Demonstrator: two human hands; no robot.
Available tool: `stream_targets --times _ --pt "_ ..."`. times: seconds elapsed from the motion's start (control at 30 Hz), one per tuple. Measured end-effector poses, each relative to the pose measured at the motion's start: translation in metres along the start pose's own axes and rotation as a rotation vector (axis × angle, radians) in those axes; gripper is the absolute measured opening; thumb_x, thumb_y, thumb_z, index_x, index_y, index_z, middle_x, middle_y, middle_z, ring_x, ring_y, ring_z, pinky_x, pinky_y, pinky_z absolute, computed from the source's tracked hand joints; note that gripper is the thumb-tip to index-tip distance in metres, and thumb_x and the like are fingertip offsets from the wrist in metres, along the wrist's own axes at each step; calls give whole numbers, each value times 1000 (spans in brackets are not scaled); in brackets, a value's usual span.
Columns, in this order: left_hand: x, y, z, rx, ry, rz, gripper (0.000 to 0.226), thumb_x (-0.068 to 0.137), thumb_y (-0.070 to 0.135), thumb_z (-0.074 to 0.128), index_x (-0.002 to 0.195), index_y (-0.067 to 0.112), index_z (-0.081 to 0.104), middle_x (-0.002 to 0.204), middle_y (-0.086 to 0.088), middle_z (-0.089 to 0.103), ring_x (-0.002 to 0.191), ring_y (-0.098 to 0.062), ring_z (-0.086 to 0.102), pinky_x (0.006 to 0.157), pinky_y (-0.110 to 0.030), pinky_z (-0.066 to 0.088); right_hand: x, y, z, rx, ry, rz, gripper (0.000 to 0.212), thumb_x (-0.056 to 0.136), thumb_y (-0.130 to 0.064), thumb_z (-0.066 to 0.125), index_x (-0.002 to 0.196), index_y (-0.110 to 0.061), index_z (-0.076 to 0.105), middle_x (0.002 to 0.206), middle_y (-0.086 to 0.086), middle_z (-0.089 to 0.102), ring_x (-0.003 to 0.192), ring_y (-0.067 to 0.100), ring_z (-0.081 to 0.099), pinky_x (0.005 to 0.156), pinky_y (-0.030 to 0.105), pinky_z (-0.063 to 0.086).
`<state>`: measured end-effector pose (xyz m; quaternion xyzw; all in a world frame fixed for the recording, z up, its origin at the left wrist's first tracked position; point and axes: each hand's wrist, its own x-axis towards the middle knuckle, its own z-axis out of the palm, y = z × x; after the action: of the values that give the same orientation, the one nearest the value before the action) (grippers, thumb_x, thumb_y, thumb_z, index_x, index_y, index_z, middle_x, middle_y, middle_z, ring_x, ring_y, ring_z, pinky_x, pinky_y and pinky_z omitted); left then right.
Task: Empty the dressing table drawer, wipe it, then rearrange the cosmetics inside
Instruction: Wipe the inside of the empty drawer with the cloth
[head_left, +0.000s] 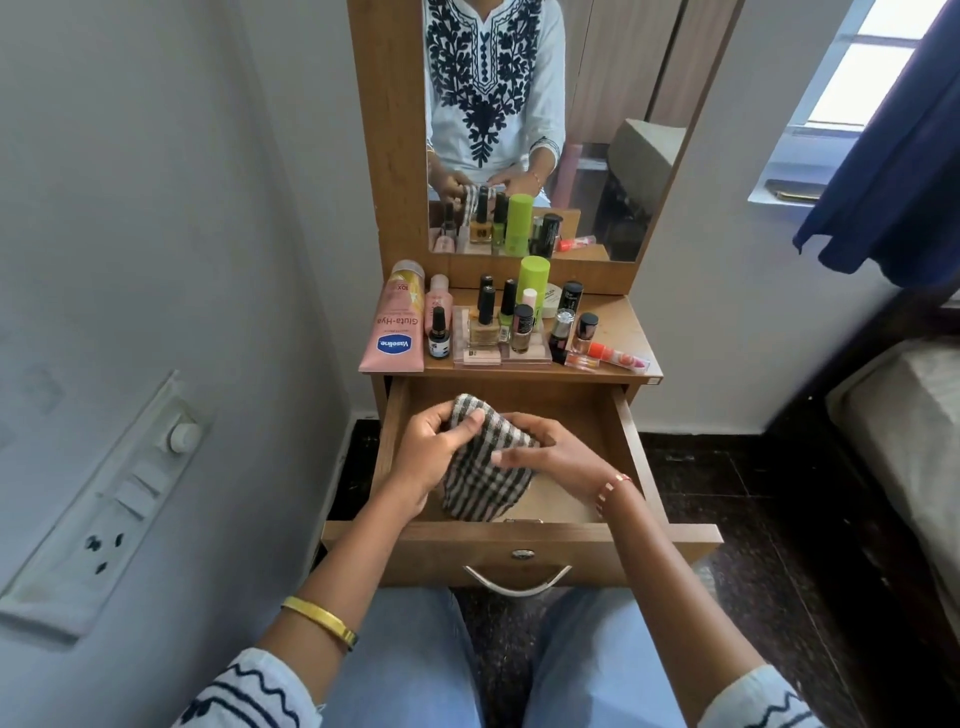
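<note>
White switch-and-socket panel (111, 499) on the left grey wall; dark blue curtain (893, 150) beside the bright window (857, 67) — beige mattress edge (904, 415) far right.

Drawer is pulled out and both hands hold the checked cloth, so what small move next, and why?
Probably lower the checked cloth onto the drawer floor and start wiping: the drawer looks emptied, the cosmetics stand on top, and left hand and right hand grip the cloth.

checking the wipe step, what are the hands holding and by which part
Both hands hold the checked cloth over the open drawer: left hand grips its upper left edge, right hand its right side.
</note>
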<state>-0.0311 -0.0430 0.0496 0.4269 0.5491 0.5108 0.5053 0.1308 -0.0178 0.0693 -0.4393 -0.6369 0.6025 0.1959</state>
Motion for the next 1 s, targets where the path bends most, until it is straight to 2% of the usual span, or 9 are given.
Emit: stream_targets --times 0.17,0.23,0.37,0.5,0.57,0.67,0.8,0.9,1.0 --pt "5 0 1 -42 19 -2 8 84 27 62 79 27 68 80 14 71 79 1 63 67 -14 45 8 8 9 23 132 -20 15 81 -11 66 94 -17 63 93 2 69 91 18 64 75 26 53" --pt "6 -3 -6 90 84 43 8 86 27 60 82 28 66 84 15 68 81 1 61 64 -10 45 16 9 9 40 245 15 7 81 -12 66 87 -16 64 101 9 69 97 23 63 83 34 50" --pt "13 -13 -31 387 259 116 16 91 19 51 86 22 65 82 4 67 79 -12 62 70 -26 48 36 18 9 57 452 183 6 79 -18 65 84 -18 62 103 9 68 79 11 61 71 26 48" --pt "26 -29 -54 535 438 93 18 92 13 48 90 15 66 86 -1 66 62 -8 53 51 -20 39 55 24 8 -116 654 300 33 79 -23 64 107 -7 56 108 10 64 93 22 60 82 34 49" --pt "35 -35 -60 550 503 73 18 90 9 49 94 12 65 96 -6 65 71 -13 54 61 -23 39 64 18 9 -324 696 278 32 80 -22 63 107 -7 52 111 13 61 97 27 59 83 37 48" --pt "45 -44 -63 493 500 -59 24 91 11 48 112 10 59 116 -12 60 101 -24 57 79 -25 39 78 13 16 -665 649 286 32 86 -14 57 116 -5 47 117 16 57 108 33 57 86 41 47" --pt "50 -57 -76 31 278 -450 42 96 33 40 134 15 43 137 -8 48 126 -26 44 108 -41 32 94 16 47 -763 280 374 27 90 -15 51 111 0 57 116 18 62 106 32 60 86 35 48" --pt "48 -62 -78 1 156 -490 44 98 36 32 139 20 37 144 -8 40 131 -25 38 112 -45 27 104 14 76 -362 102 377 33 90 -17 51 114 5 56 109 20 63 88 30 62 67 34 48" --pt "48 -63 -74 99 141 -425 43 100 29 30 142 22 30 147 -6 36 133 -23 36 112 -41 27 111 14 86 186 38 480 33 86 -15 57 114 4 54 109 20 63 97 30 62 80 38 50"
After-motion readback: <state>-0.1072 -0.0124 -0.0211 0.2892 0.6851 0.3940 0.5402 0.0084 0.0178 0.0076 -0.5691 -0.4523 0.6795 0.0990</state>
